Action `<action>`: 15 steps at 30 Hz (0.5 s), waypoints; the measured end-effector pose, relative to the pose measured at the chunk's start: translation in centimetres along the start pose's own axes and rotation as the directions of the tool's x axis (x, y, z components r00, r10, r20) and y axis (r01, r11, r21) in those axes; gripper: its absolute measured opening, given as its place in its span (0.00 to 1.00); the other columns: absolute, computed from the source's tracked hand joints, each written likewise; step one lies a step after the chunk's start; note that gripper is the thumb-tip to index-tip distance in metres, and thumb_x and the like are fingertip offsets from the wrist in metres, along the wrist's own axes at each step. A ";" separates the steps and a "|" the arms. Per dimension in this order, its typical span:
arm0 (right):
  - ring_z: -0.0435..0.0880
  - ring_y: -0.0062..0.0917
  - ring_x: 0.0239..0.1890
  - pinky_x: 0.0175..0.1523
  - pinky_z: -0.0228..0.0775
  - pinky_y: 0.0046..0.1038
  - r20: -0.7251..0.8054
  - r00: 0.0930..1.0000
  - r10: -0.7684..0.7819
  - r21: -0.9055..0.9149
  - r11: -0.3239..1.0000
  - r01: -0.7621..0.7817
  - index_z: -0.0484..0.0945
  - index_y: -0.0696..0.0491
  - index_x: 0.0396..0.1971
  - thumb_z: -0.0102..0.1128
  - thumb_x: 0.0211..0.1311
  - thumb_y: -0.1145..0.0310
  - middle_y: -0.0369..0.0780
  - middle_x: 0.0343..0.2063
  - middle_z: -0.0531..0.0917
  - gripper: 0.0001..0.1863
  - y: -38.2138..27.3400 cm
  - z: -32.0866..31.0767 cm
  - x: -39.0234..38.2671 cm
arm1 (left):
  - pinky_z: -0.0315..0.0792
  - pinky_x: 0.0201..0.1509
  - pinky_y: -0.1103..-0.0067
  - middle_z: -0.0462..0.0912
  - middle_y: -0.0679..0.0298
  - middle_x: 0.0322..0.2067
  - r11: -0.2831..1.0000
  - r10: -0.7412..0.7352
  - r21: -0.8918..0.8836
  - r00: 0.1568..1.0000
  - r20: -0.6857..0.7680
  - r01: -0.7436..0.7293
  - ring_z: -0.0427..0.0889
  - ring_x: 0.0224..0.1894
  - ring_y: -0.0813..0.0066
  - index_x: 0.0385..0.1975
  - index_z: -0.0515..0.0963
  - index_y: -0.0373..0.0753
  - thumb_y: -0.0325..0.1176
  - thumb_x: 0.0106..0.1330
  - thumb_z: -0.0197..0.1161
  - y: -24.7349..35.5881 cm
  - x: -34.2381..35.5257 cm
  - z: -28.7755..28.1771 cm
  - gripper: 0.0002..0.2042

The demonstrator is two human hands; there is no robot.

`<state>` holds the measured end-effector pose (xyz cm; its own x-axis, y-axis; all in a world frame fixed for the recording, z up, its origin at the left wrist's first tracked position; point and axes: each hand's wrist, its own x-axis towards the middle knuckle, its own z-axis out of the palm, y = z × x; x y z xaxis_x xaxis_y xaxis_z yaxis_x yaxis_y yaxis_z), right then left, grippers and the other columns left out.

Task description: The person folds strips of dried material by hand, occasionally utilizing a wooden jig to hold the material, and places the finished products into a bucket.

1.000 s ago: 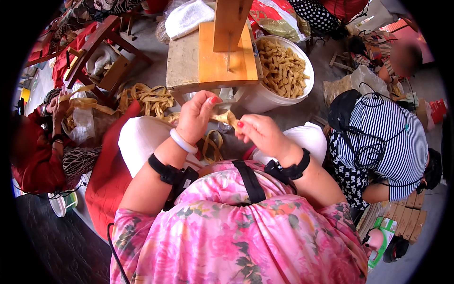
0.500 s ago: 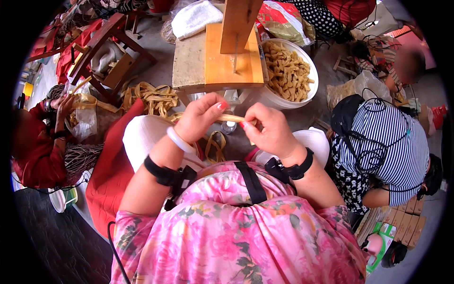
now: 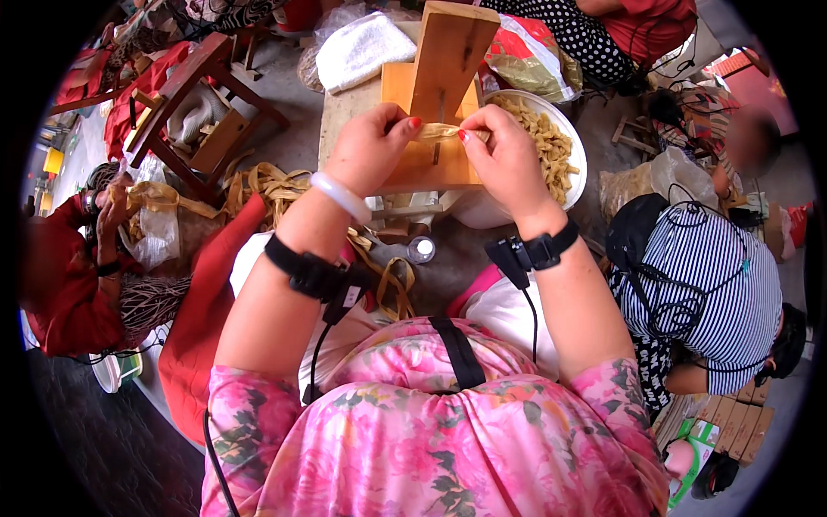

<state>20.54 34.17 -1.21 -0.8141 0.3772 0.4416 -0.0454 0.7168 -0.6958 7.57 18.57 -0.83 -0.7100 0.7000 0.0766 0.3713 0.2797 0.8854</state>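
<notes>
A flat yellowish-tan strip [image 3: 439, 132] runs between my two hands, in front of the upright wooden board [image 3: 452, 56]. My left hand [image 3: 370, 146] pinches one end between thumb and fingers. The other end is in the closed fingers of my right hand [image 3: 508, 159]. Below the strip lies the board's wooden base [image 3: 418, 177], partly covered by my hands. Just right of my right hand, a white bucket [image 3: 581, 172] holds many short tan knotted pieces [image 3: 556, 146].
A folded white towel [image 3: 362, 50] lies left of the board. Long tan strips [image 3: 267, 185] are heaped at the left, with more hanging near my knees by a clear bottle [image 3: 421, 250]. People sit close by, one in red [image 3: 73, 284], another in stripes [image 3: 698, 267].
Both hands have moved forward and up, from over my lap to in front of the upright board. The strip has gone with them, held across between both hands.
</notes>
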 end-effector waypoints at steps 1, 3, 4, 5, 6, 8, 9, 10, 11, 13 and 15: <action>0.80 0.37 0.32 0.36 0.72 0.34 -0.002 1.000 -0.011 -0.052 0.999 0.011 0.76 0.54 0.33 0.59 0.57 0.73 0.43 0.30 0.79 0.04 0.3 0.3 0.1 | 0.71 0.35 0.69 0.80 0.50 0.25 0.999 -0.020 0.049 0.998 -0.055 0.023 0.78 0.27 0.57 0.33 0.79 0.35 0.40 0.64 0.61 -1.1 0.7 0.8 0.12; 0.80 0.40 0.34 0.37 0.72 0.36 -0.014 0.996 -0.087 -0.190 0.978 0.083 0.76 0.53 0.34 0.58 0.57 0.72 0.43 0.31 0.79 0.05 2.5 -0.1 -1.3 | 0.72 0.35 0.69 0.81 0.49 0.26 0.986 0.034 0.166 0.998 -0.060 -0.024 0.79 0.29 0.55 0.33 0.79 0.36 0.40 0.64 0.62 -1.3 -0.4 0.7 0.12; 0.80 0.41 0.35 0.38 0.73 0.37 -0.017 0.992 -0.128 -0.263 0.958 0.119 0.76 0.53 0.35 0.57 0.57 0.72 0.43 0.32 0.79 0.05 3.6 -0.9 -1.8 | 0.72 0.35 0.68 0.81 0.49 0.27 0.974 0.067 0.221 0.996 -0.060 -0.052 0.80 0.29 0.53 0.33 0.79 0.36 0.40 0.64 0.62 -1.4 -1.0 0.5 0.12; 0.79 0.41 0.38 0.42 0.72 0.38 -0.034 0.999 -0.015 -0.354 0.935 0.002 0.77 0.53 0.36 0.56 0.57 0.73 0.42 0.34 0.80 0.07 4.0 -1.9 -2.1 | 0.73 0.35 0.69 0.81 0.49 0.27 0.990 0.046 0.139 0.994 -0.095 -0.033 0.81 0.30 0.54 0.33 0.79 0.35 0.39 0.64 0.62 -2.4 -1.8 0.2 0.11; 0.78 0.40 0.45 0.49 0.70 0.38 -0.037 0.999 -0.010 -0.526 0.850 -0.011 0.77 0.51 0.40 0.57 0.55 0.73 0.42 0.40 0.79 0.12 4.3 -3.0 -2.3 | 0.74 0.37 0.71 0.82 0.52 0.26 0.999 0.026 0.046 0.997 -0.067 -0.023 0.81 0.31 0.60 0.33 0.78 0.34 0.38 0.66 0.60 -2.8 -2.6 -0.3 0.11; 0.75 0.38 0.50 0.55 0.67 0.38 -0.063 0.976 -0.210 -0.575 0.807 0.137 0.75 0.51 0.46 0.59 0.53 0.73 0.42 0.45 0.77 0.17 2.4 -3.6 -3.6 | 0.71 0.34 0.76 0.80 0.62 0.25 0.987 0.002 -0.159 1.000 0.011 -0.001 0.77 0.29 0.74 0.34 0.77 0.35 0.37 0.69 0.58 -2.6 -4.7 -0.4 0.10; 0.75 0.37 0.51 0.55 0.66 0.38 0.026 0.965 -0.261 -0.451 0.859 0.244 0.74 0.52 0.47 0.60 0.52 0.73 0.43 0.46 0.77 0.19 -0.6 -3.6 -4.1 | 0.69 0.33 0.78 0.79 0.65 0.25 0.938 -0.069 -0.330 0.991 0.118 0.105 0.74 0.28 0.78 0.34 0.77 0.36 0.37 0.69 0.57 -2.3 -5.6 -0.2 0.10; 0.74 0.36 0.52 0.56 0.66 0.38 0.102 0.944 -0.314 -0.315 0.890 0.330 0.74 0.52 0.49 0.60 0.51 0.74 0.43 0.47 0.76 0.21 -3.5 -3.2 -5.3 | 0.67 0.32 0.81 0.77 0.68 0.25 0.851 -0.115 -0.476 0.963 0.244 0.222 0.71 0.27 0.82 0.35 0.77 0.36 0.38 0.70 0.57 -2.0 -6.4 0.3 0.10; 0.75 0.36 0.51 0.55 0.66 0.37 0.193 0.916 -0.352 -0.237 0.889 0.391 0.74 0.52 0.48 0.60 0.51 0.74 0.43 0.47 0.76 0.21 -4.9 -2.5 -6.5 | 0.65 0.31 0.83 0.76 0.71 0.25 0.732 -0.135 -0.588 0.919 0.370 0.344 0.69 0.27 0.85 0.36 0.77 0.37 0.38 0.70 0.56 -1.6 -7.2 0.5 0.10; 0.76 0.37 0.48 0.53 0.67 0.36 0.262 0.901 -0.346 -0.091 0.920 0.380 0.74 0.52 0.48 0.60 0.51 0.75 0.42 0.45 0.77 0.20 -5.8 -1.5 -7.6 | 0.59 0.29 0.87 0.73 0.73 0.26 0.646 -0.120 -0.587 0.824 0.554 0.488 0.65 0.25 0.87 0.38 0.76 0.40 0.40 0.71 0.56 -1.0 -9.0 0.5 0.10; 0.77 0.38 0.45 0.49 0.68 0.35 0.240 0.941 -0.238 0.034 0.971 0.237 0.75 0.52 0.47 0.59 0.53 0.77 0.42 0.43 0.78 0.19 -4.7 -0.2 -8.9 | 0.59 0.29 0.87 0.73 0.71 0.26 0.615 -0.119 -0.585 0.795 0.594 0.529 0.66 0.26 0.86 0.38 0.76 0.40 0.40 0.72 0.55 -0.9 -10.5 0.9 0.10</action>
<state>28.10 27.59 -1.73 -0.8943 0.0431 0.4455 -0.2571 0.7653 -0.5901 15.27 11.57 -2.81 -0.2532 0.9141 -0.3167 -0.4975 0.1578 0.8530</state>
